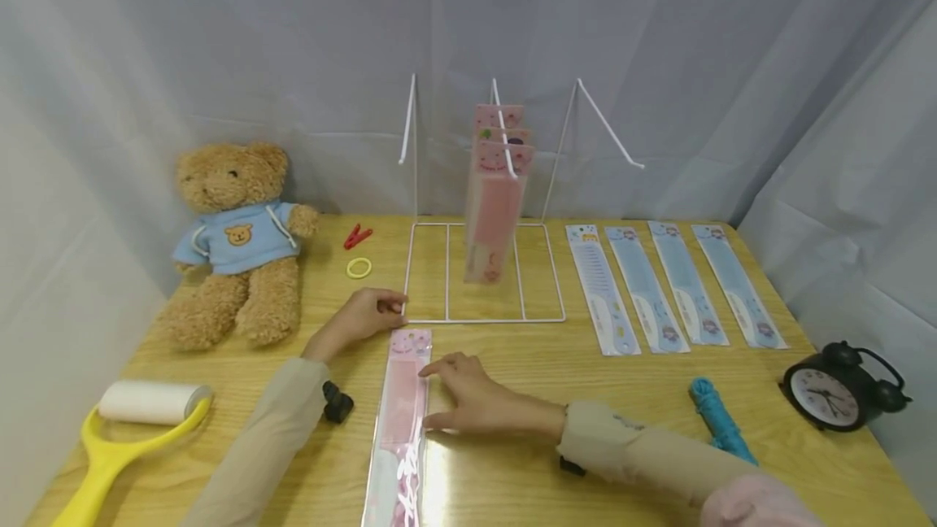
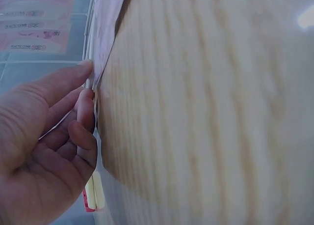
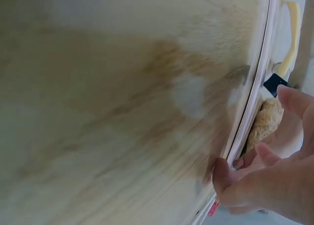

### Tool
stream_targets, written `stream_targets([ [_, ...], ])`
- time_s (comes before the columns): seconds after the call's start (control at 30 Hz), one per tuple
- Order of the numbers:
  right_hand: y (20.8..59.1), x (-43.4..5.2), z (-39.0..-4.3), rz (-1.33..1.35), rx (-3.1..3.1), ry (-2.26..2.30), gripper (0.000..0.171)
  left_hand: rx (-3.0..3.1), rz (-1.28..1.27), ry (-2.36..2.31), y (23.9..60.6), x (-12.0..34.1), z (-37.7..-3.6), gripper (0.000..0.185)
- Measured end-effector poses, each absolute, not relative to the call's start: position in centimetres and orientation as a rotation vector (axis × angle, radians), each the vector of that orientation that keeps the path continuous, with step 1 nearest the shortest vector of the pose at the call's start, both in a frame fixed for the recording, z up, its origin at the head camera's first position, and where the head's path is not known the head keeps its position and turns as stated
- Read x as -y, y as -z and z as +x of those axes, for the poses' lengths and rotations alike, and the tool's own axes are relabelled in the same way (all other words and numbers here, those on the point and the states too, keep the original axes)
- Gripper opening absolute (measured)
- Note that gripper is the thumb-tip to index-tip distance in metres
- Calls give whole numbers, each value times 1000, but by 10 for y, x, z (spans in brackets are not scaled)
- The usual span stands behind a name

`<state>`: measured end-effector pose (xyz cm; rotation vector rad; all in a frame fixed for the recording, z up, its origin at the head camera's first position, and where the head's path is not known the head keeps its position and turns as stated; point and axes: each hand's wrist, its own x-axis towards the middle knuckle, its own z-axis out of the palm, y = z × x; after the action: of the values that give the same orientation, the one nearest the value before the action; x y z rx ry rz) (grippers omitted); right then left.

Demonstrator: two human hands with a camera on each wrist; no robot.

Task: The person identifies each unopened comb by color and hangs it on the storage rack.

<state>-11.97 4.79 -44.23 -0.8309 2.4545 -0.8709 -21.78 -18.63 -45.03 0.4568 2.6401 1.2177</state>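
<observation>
A white wire display rack (image 1: 483, 321) stands at the back, with three packaged pink combs (image 1: 494, 210) hanging from its middle hook. My left hand (image 1: 366, 312) holds the rack's front left corner; in the left wrist view, thumb and forefinger pinch the wire. Another packaged pink comb (image 1: 401, 405) lies flat on the table in front of the rack. At its right edge is my right hand (image 1: 472, 398), thumb and forefinger spread apart along the packaging. In the right wrist view, a fingertip (image 3: 223, 173) meets that edge.
Several packaged blue combs (image 1: 666, 291) lie right of the rack. A teddy bear (image 1: 241, 242), red clip (image 1: 357, 237) and yellow ring (image 1: 359, 268) are left. A lint roller (image 1: 132, 437) lies front left. Blue rope (image 1: 721, 421) and a black alarm clock (image 1: 842, 389) are at right.
</observation>
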Motion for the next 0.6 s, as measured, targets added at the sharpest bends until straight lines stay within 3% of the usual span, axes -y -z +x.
stream_targets([
  [0.6,443,-18,-107,-731,-2607,725,66,-2627,446,-1233,450,186,-218,34],
])
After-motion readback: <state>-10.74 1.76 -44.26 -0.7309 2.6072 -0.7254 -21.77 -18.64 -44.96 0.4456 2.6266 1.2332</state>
